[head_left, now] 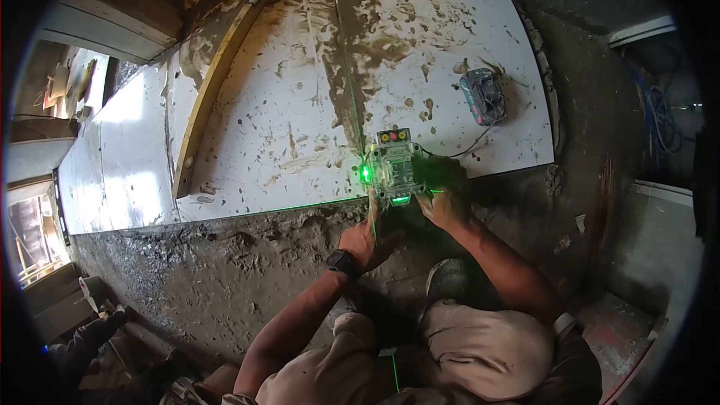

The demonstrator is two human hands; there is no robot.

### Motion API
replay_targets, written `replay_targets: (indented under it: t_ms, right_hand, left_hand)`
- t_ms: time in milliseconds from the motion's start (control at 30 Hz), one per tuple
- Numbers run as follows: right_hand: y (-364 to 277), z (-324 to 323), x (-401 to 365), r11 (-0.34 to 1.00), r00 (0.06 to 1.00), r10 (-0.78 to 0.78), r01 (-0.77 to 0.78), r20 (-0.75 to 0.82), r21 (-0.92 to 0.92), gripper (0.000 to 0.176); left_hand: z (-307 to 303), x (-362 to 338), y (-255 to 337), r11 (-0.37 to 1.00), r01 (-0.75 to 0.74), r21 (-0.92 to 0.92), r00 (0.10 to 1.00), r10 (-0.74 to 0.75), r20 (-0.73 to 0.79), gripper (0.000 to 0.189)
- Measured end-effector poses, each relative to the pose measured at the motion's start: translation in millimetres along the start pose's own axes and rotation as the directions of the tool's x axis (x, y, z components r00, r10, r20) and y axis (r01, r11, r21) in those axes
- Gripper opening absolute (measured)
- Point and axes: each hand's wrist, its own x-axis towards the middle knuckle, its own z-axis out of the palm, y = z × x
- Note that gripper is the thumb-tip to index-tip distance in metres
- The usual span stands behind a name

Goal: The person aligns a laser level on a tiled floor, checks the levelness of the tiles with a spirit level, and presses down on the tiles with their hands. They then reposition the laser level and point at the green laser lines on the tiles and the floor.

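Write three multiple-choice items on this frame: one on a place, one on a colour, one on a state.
1. Where does the battery pack lie?
A. on the white tiles
B. on the grey mortar
C. on the person's knee

2. What colour is the light from the laser level?
A. red
B. green
C. blue

3. Which hands are at the laser level?
A. both
B. the left only
C. neither

Answers: A, it rests flat on the tiles; B, green glow and green lines; A, the left hand and right hand both reach it.

Black wristwatch (343, 262), beige trousers (480, 345)
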Motion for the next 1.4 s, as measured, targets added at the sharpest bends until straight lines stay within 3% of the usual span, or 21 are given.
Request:
replay_targets:
  t_ms: [267,367,433,467,533,567,700,1033,1100,1400]
  right_hand:
    - [-3.8,-3.8,0.7,0.999,0.999,0.034,-0.034,0.018,-0.004,0.056]
    - [-7.7,-2.1,2.3,0.999,0.999,0.047,-0.047,0.001,-0.003,0.059]
    - [-0.3,11.0,-6.4,0.996,0.996,0.090,-0.090,-0.017,0.004,0.060]
    - [5.3,14.0,-7.7,0.999,0.998,0.042,-0.042,-0.041,-0.011,0.058]
    - [2.9,16.8,-7.8,0.990,0.989,0.140,-0.139,-0.056,0.033,0.051]
    - [2.1,10.0,-6.5,0.997,0.996,0.067,-0.065,-0.064,0.036,0.051]
    - [2.7,9.1,-6.7,0.995,0.994,0.100,-0.100,0.032,0.015,0.050]
    - [-4.3,0.8,-3.0,0.995,0.994,0.101,-0.101,-0.039,0.006,0.047]
    - [-4.0,3.1,-3.6,0.995,0.995,0.101,-0.101,-0.024,-0.011,0.039]
    - [-3.5,0.8,-2.6,0.995,0.995,0.094,-0.093,-0.026,0.028,0.041]
  left_hand:
    - [2.4,-1.1,-3.9,0.999,-0.039,0.014,0.999,0.040,-0.026,0.101]
    - [-2.7,-1.0,0.1,0.999,-0.017,0.039,0.999,0.016,0.036,0.101]
    - [0.9,-3.8,-0.9,0.997,0.027,0.068,1.000,-0.026,-0.017,0.099]
    - [6.6,-3.9,-8.7,0.999,-0.028,0.034,0.998,0.029,-0.053,0.099]
    - [12.3,-1.2,-16.1,0.996,-0.093,-0.012,0.992,0.092,-0.088,0.097]
    - [9.8,-1.5,-13.4,0.995,-0.095,-0.020,0.992,0.093,-0.088,0.096]
    - [12.8,-2.4,-14.7,0.988,-0.155,0.010,0.975,0.155,-0.159,0.095]
    - [8.1,-3.2,-10.5,0.978,-0.201,-0.064,0.968,0.188,-0.165,0.087]
    - [11.1,-3.1,-14.4,0.976,-0.207,-0.064,0.964,0.192,-0.183,0.087]
    - [10.7,-3.1,-17.0,0.982,-0.188,-0.015,0.971,0.184,-0.153,0.096]
